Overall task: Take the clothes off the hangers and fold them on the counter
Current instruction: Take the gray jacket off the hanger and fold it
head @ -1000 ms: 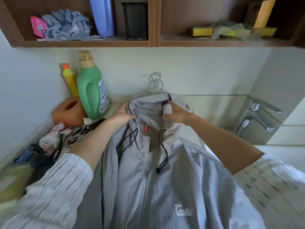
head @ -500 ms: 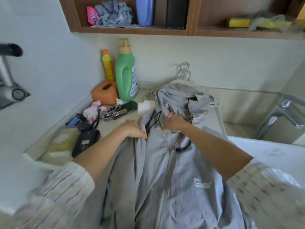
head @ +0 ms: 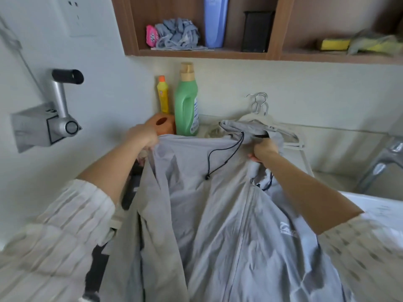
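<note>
Head view looks down on a grey jacket (head: 218,214) spread across the pale counter (head: 305,164), with its hood end toward the back wall. The left hand (head: 142,136) grips the jacket's upper left edge and the right hand (head: 265,149) clutches fabric near the collar, the two hands well apart and the cloth stretched between them. Behind the hood lie pale hangers (head: 283,132) with metal hooks (head: 259,103) leaning against the wall. Just beyond the left hand stand a green detergent bottle (head: 187,105), a smaller yellow bottle (head: 163,94) and an orange rounded holder (head: 164,125) with a hole in its top, all crowded into the back corner. A dark object shows at the jacket's left side, partly hidden by cloth and forearm. The jacket is thin, smooth and lightly creased, with a central zip, a white logo (head: 287,231) on the chest and a black drawcord (head: 224,158) ending in a small toggle. A silver hair dryer (head: 63,103) sits in a wall bracket at left. Overhead, a wooden shelf (head: 196,53) holds a crumpled grey cloth, a blue bottle, a black box and yellow sponges. At right the counter ends at a white basin (head: 370,203) with a chrome tap (head: 383,158).
</note>
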